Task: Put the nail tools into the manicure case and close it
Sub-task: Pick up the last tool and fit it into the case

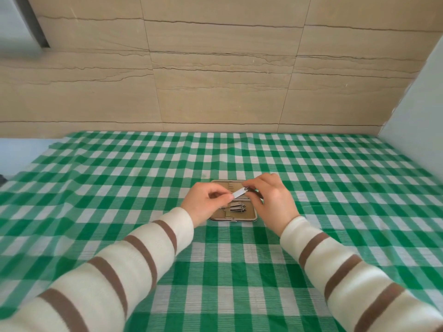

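Observation:
An open manicure case (249, 218) with a tan lining lies flat on the green-and-white checked tablecloth (215, 259). Inside its near half sit silver nail clippers (238, 207). Just above the case both hands hold one silver nail tool (239, 193), a flat metal piece with a dark part at its right end. My left hand (207, 203) pinches its left end. My right hand (271, 195) pinches its right end. The hands hide part of the case's far half.
The cloth covers the whole table, with a beige tiled wall (215, 80) behind it and a pale panel (417, 104) at the right. My striped sleeves reach in from the bottom corners.

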`<state>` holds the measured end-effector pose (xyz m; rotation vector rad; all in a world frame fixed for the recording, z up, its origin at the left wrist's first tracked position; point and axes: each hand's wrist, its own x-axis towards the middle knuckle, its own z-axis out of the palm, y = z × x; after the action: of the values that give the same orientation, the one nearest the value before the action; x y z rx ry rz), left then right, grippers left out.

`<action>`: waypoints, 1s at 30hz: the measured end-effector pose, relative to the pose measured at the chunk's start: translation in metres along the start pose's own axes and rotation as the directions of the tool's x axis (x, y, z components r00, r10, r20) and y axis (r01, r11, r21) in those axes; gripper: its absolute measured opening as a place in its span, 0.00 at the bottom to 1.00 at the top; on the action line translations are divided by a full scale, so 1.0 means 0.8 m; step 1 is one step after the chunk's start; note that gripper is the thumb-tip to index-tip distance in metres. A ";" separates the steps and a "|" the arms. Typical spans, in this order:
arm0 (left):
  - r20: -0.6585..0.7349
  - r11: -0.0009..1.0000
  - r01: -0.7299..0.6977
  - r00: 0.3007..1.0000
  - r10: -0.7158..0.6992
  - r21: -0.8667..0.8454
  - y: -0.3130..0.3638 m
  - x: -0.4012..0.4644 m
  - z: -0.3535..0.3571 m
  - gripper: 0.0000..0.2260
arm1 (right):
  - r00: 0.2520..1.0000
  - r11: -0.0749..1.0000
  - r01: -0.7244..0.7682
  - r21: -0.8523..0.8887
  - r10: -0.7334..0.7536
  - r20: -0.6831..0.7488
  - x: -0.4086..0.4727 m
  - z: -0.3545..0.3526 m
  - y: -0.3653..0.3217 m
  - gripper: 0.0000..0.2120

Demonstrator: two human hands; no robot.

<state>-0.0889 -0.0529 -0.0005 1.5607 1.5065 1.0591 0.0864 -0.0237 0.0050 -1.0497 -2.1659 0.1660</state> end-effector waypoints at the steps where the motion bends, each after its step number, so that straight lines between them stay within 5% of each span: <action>1: 0.008 1.000 0.010 1.000 -0.010 -0.022 0.000 0.000 -0.001 0.02 | 1.000 1.000 -0.002 0.004 0.002 0.001 0.000 0.000 -0.001 0.09; 12: 0.021 0.994 0.063 0.998 -0.062 -0.087 -0.008 0.000 -0.007 0.03 | 0.996 0.994 -0.087 0.064 0.086 0.012 0.002 -0.004 0.006 0.05; 20: 0.011 0.966 0.087 0.996 -0.087 -0.245 -0.010 0.000 -0.010 0.03 | 0.953 0.945 -0.287 0.155 0.265 0.148 0.006 -0.002 0.002 0.10; 30: 0.009 0.959 0.068 0.998 -0.068 -0.277 -0.008 -0.001 -0.006 0.09 | 0.919 0.852 -0.363 0.377 0.261 0.295 0.005 0.002 -0.009 0.18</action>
<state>-0.0957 -0.0536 -0.0042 1.3054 1.3366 1.1749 0.0788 -0.0253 0.0090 -1.1570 -2.0037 0.9188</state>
